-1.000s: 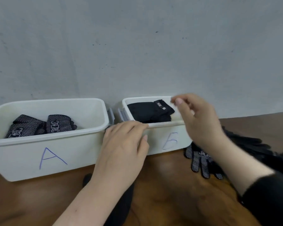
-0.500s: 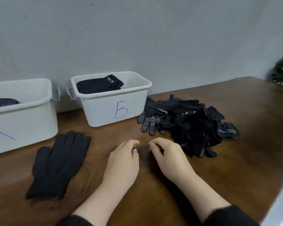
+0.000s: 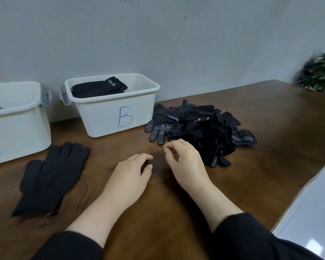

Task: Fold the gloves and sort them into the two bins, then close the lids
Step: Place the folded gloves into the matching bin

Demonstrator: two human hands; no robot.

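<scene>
Both hands hover low over a dark, glossy wooden surface (image 3: 270,117) whose grain shows in brown streaks. The left hand (image 3: 129,177) lies palm down with its fingers (image 3: 144,158) loosely curled and holding nothing. The right hand (image 3: 186,162) is just beside it, its fingers (image 3: 170,148) bent inward with thumb and forefinger tips drawn close together; nothing is seen between them. Black sleeves cover both forearms near the bottom edge.

To the left lies a plain black knit glove (image 3: 51,177), flat, with its fingers spread toward the bins and its cuff toward the person. Whether it is one glove or a stacked pair cannot be told.

Behind the hands stands a white plastic bin marked B (image 3: 116,113) in blue pen, rectangular with rounded corners, a rolled rim and a grey clip latch on its left end. Folded plain black gloves (image 3: 99,88) rest inside it, a small white label showing on top. The second white bin (image 3: 17,128) stands apart to its left, cut off by the frame edge, with a bit of dotted fabric just visible inside.

Right of bin B, touching its corner, sits a loose pile of black gloves (image 3: 203,128), crumpled and tangled; some carry white grip dots, as on the dotted glove (image 3: 159,128) lying palm up at the pile's near left. A grey matt wall rises behind, and a blurred green plant (image 3: 321,72) stands at the far right.
</scene>
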